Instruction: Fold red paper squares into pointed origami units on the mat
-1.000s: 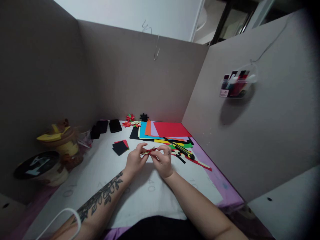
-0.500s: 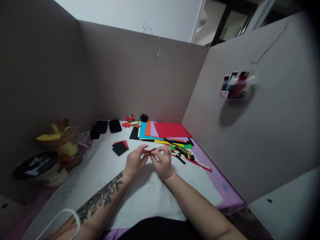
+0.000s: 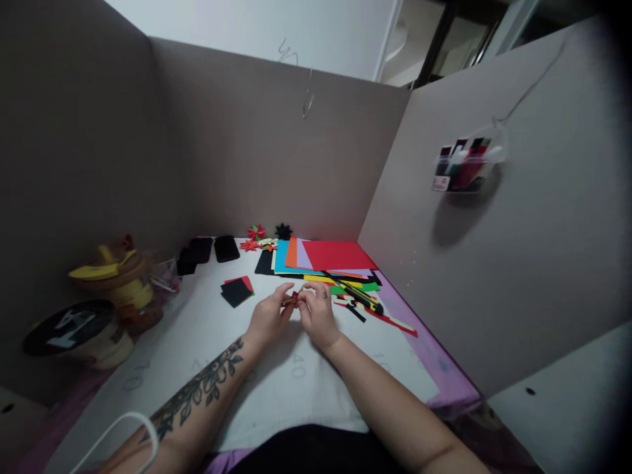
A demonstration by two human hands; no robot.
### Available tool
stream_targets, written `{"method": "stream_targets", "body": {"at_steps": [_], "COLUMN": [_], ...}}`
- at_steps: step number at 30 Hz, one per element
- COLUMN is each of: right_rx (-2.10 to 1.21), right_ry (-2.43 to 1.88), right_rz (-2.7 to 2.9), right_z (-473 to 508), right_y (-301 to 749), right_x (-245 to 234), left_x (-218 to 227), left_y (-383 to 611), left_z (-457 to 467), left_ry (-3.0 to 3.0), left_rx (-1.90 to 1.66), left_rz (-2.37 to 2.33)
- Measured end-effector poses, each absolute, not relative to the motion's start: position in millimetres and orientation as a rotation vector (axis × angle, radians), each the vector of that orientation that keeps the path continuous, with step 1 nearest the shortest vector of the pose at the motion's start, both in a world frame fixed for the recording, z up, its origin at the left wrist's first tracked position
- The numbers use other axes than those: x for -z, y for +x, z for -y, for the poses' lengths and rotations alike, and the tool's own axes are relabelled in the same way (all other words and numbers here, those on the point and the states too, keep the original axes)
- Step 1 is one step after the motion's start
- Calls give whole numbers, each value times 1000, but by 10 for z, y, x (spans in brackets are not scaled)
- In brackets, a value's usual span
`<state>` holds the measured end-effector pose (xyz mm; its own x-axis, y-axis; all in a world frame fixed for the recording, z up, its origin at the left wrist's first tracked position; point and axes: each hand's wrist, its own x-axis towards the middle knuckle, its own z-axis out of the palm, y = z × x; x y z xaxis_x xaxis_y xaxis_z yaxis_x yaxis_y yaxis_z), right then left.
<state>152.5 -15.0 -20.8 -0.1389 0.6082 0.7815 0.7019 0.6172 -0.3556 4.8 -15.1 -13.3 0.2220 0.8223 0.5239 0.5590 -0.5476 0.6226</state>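
Drawn closer than a second ago, left hand (image 3: 268, 317) and right hand (image 3: 318, 315) are pinched shut on a red paper fold (image 3: 293, 299) — lifted off the worktop (image 3: 276, 388), likely for creasing.

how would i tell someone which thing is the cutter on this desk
Find the fan of coloured sheets at the far right of the white mat. The cutter lies slantwise across their near edge, just right of the right hand: a long yellow-and-black bar, the only thing there that is not flat paper.
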Motion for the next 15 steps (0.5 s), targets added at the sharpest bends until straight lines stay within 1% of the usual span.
{"method": "stream_targets", "body": {"at_steps": [6, 15], "right_rx": [33, -90], "right_ry": [-1071, -1051], "right_rz": [1840, 1828], "right_z": [127, 122], "right_y": [1514, 1509], "right_x": [216, 220], "left_x": [96, 77], "left_y": [71, 80], "left_z": [184, 168], "left_ry": [2028, 1922], "left_rx": [-1187, -1196], "left_rz": [-1178, -1209]}}
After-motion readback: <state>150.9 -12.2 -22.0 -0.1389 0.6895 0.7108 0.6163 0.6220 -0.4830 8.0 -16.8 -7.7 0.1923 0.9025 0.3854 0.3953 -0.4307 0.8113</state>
